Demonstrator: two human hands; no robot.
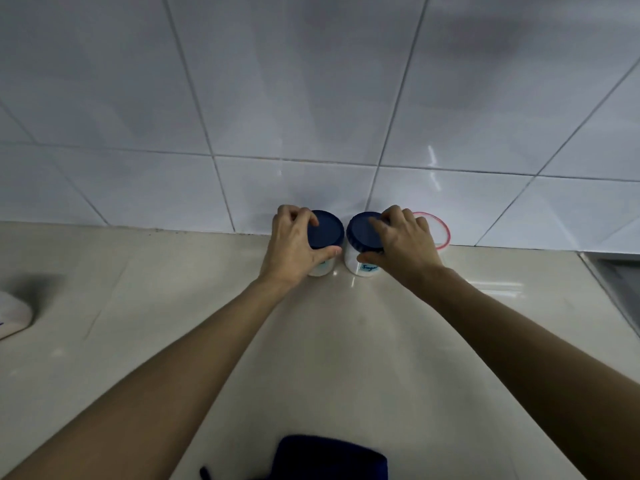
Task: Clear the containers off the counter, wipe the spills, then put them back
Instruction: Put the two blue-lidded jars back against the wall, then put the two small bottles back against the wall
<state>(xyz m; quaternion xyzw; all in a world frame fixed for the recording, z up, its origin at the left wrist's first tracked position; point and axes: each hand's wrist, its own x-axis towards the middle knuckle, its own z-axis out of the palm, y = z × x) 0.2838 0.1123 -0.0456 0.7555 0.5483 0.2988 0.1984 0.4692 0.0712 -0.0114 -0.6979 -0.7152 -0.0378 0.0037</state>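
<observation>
Two white jars with dark blue lids stand side by side on the beige counter (pixel 138 306), close to the tiled wall. My left hand (pixel 292 247) grips the left jar (pixel 327 232) around its lid. My right hand (pixel 403 242) wraps the lid of the right jar (pixel 363 233), whose label reads "Sugar". Just behind my right hand sits a clear container with a pink rim (pixel 441 230), mostly hidden. A dark blue cloth (pixel 329 457) lies at the counter's near edge.
A white rounded object (pixel 12 317) pokes in at the left edge. At the far right a metal sink rim (pixel 616 285) borders the counter. The white tiled wall (pixel 311 98) rises directly behind the jars.
</observation>
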